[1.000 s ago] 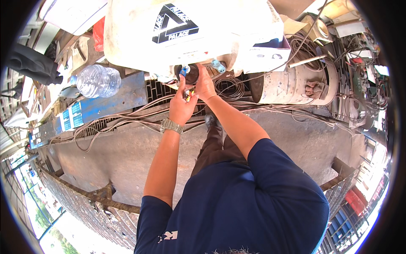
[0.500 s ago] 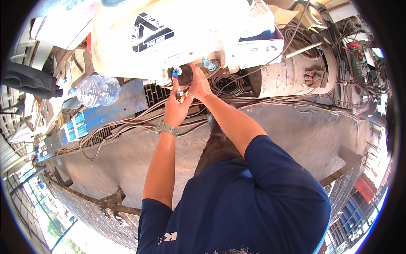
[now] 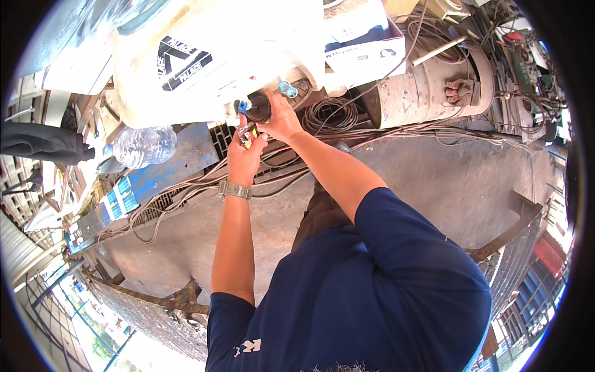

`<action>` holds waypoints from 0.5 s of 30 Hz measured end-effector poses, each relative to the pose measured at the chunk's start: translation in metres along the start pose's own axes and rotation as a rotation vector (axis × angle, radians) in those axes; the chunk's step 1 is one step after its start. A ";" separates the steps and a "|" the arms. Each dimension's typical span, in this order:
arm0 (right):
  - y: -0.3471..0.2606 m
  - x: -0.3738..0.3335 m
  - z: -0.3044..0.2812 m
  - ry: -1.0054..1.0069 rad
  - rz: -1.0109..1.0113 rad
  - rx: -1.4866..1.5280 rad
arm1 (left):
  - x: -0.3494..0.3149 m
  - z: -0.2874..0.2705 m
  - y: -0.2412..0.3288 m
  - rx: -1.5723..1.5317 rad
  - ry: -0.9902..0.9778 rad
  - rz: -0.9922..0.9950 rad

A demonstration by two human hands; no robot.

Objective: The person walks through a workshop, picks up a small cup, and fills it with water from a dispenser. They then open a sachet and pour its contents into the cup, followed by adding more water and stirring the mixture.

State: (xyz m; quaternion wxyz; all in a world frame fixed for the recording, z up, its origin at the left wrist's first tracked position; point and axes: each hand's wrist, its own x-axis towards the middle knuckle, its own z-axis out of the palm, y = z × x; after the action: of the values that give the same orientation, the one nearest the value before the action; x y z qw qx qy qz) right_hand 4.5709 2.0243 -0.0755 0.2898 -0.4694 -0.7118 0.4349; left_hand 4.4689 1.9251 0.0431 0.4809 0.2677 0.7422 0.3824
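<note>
A large white plastic container [image 3: 223,37] with a black triangular sticker stands in front of me, a small blue tap [image 3: 242,107] low on its near side. Beneath that tap, my right hand [image 3: 284,119] is wrapped round a dark round cup [image 3: 259,109], its open mouth facing up. My left hand [image 3: 245,155] reaches up beside the cup, a finger at the blue tap. A small yellow and red item [image 3: 248,135] is gripped in its palm; its kind cannot be made out. A greyish watch [image 3: 235,190] circles my left wrist. Any liquid in the cup is too dark to see.
To the left a clear plastic water bottle [image 3: 145,146] lies on a blue board [image 3: 189,149]. Coiled cables [image 3: 331,118] hang near a light-blue object [image 3: 287,88]. Right of them are a white box [image 3: 365,62] and a drum lying sideways [image 3: 409,93] bearing a work glove [image 3: 460,92].
The view has shifted, so container, cup and hands sit further left in it. My right hand stays on the cup and my left hand stays by the tap.
</note>
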 end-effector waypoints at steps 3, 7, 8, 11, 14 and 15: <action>-0.001 0.002 0.001 -0.014 0.006 -0.019 | 0.007 0.001 -0.010 -0.046 0.072 0.230; 0.001 0.003 -0.002 -0.030 0.014 -0.027 | 0.001 -0.002 0.002 -0.094 0.002 0.096; 0.001 0.003 -0.002 -0.029 0.012 -0.021 | 0.002 -0.002 0.002 -0.116 0.003 0.097; 0.001 0.002 0.001 -0.024 -0.005 -0.003 | 0.003 -0.004 -0.004 -0.168 0.020 0.089; 0.003 0.002 0.003 -0.022 -0.009 0.014 | 0.001 -0.004 0.004 -0.109 0.038 -0.027; 0.004 0.003 0.001 -0.023 -0.011 0.015 | 0.001 -0.004 0.005 -0.129 0.040 -0.029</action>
State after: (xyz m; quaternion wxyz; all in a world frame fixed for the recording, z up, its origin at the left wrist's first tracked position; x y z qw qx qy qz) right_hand 4.5705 2.0270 -0.0794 0.2873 -0.4583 -0.7143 0.4441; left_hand 4.4652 1.9277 0.0477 0.4876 0.2176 0.7294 0.4276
